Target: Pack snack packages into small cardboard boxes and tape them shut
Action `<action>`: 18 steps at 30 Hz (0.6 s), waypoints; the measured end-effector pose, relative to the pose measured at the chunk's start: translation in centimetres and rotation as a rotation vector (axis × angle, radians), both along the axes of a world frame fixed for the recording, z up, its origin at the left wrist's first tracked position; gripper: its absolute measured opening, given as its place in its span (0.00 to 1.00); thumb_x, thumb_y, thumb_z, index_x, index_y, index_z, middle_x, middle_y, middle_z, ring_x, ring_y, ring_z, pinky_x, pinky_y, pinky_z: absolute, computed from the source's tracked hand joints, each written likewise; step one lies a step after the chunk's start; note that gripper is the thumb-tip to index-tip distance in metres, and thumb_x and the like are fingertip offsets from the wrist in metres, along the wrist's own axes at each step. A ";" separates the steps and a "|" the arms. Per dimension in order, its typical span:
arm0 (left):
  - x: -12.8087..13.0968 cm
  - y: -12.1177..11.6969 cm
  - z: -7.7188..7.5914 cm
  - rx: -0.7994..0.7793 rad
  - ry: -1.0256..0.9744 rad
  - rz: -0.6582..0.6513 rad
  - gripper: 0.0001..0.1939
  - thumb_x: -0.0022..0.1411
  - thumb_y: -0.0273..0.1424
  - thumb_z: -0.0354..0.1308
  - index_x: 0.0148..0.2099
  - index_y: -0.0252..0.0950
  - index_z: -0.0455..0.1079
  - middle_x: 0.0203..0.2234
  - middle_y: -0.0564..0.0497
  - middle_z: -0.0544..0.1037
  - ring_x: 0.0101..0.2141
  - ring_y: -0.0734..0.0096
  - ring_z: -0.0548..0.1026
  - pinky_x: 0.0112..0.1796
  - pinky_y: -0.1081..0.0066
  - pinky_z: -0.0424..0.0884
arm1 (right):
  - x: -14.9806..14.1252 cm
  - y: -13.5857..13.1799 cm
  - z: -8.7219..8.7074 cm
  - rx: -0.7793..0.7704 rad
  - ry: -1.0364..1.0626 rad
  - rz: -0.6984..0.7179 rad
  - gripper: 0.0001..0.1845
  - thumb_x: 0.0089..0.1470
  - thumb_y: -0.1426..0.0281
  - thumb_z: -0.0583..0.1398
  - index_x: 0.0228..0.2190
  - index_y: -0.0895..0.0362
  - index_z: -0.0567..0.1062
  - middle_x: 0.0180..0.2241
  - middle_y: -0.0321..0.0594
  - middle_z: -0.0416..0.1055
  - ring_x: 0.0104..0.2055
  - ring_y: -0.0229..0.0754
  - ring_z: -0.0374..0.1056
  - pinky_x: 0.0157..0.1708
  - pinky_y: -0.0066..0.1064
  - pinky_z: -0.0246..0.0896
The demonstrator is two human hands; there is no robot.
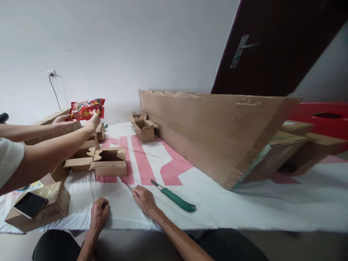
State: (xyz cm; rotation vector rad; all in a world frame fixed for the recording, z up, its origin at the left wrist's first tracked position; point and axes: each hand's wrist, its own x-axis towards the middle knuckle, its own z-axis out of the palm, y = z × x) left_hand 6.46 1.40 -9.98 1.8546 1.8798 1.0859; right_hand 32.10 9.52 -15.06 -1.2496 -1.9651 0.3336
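Near the table's front edge, my left hand (99,214) rests on the white cloth, its fingers curled into a loose fist with nothing showing in it. My right hand (144,199) lies on the cloth further right, fingers curled under and apparently holding nothing. Just to its right lies a knife with a green handle (178,200), its short blade pointing away and left; the hand is not touching it. Beyond my hands stands a small open cardboard box (108,169), its flaps up. A co-worker's two hands (94,121) hold a red food packet (87,109) above the boxes at left.
A large upright cardboard sheet (212,130) crosses the table at right, with several boxes (288,145) behind it. More open boxes (145,130) stand at the back. A black phone (31,204) lies on a taped box (58,201) at front left. A red chair (323,112) is far right.
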 end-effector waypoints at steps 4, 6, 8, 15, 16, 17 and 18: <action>0.0 0.1 0.1 -0.023 0.008 -0.011 0.06 0.53 0.33 0.53 0.29 0.41 0.71 0.24 0.51 0.77 0.29 0.63 0.76 0.35 0.67 0.67 | -0.1 0.1 -0.2 0.002 0.002 0.000 0.16 0.65 0.75 0.56 0.27 0.54 0.76 0.32 0.39 0.77 0.35 0.42 0.71 0.39 0.30 0.56; -0.1 0.1 0.2 -0.056 0.018 -0.025 0.06 0.52 0.32 0.52 0.27 0.41 0.69 0.23 0.51 0.76 0.29 0.63 0.75 0.35 0.67 0.66 | -0.1 0.2 -0.2 0.001 0.001 0.001 0.16 0.66 0.75 0.56 0.27 0.54 0.76 0.31 0.39 0.76 0.35 0.42 0.70 0.38 0.30 0.56; -0.2 0.1 0.3 -0.083 0.028 -0.041 0.05 0.51 0.31 0.51 0.27 0.41 0.68 0.23 0.51 0.75 0.29 0.63 0.74 0.35 0.67 0.65 | 0.0 0.2 -0.1 -0.001 0.002 0.002 0.16 0.66 0.75 0.56 0.27 0.54 0.77 0.32 0.39 0.77 0.35 0.42 0.70 0.39 0.30 0.56; -0.1 0.2 0.7 -0.121 0.057 -0.098 0.04 0.51 0.31 0.51 0.27 0.41 0.67 0.23 0.51 0.75 0.31 0.61 0.74 0.37 0.66 0.66 | 0.1 0.1 0.3 -0.008 -0.001 0.007 0.15 0.66 0.74 0.57 0.29 0.53 0.79 0.33 0.39 0.78 0.37 0.42 0.72 0.39 0.30 0.58; -0.1 0.2 0.7 -0.126 0.060 -0.104 0.05 0.51 0.31 0.50 0.28 0.41 0.67 0.23 0.50 0.75 0.31 0.60 0.75 0.37 0.66 0.66 | 0.1 0.1 0.3 -0.007 -0.002 0.008 0.15 0.67 0.74 0.57 0.29 0.53 0.79 0.33 0.39 0.79 0.37 0.42 0.72 0.39 0.29 0.58; -0.1 0.2 0.8 -0.131 0.064 -0.107 0.05 0.50 0.30 0.50 0.27 0.41 0.67 0.23 0.50 0.75 0.31 0.60 0.75 0.37 0.65 0.66 | 0.1 0.1 0.3 -0.006 -0.003 0.010 0.15 0.67 0.74 0.57 0.30 0.53 0.79 0.33 0.39 0.79 0.37 0.42 0.73 0.40 0.29 0.59; 0.0 0.2 0.9 -0.136 0.069 -0.107 0.05 0.50 0.30 0.50 0.27 0.41 0.67 0.24 0.50 0.75 0.32 0.60 0.75 0.37 0.65 0.67 | 0.1 0.1 0.3 -0.004 -0.004 0.012 0.15 0.68 0.74 0.57 0.30 0.53 0.79 0.33 0.39 0.79 0.37 0.43 0.73 0.40 0.29 0.59</action>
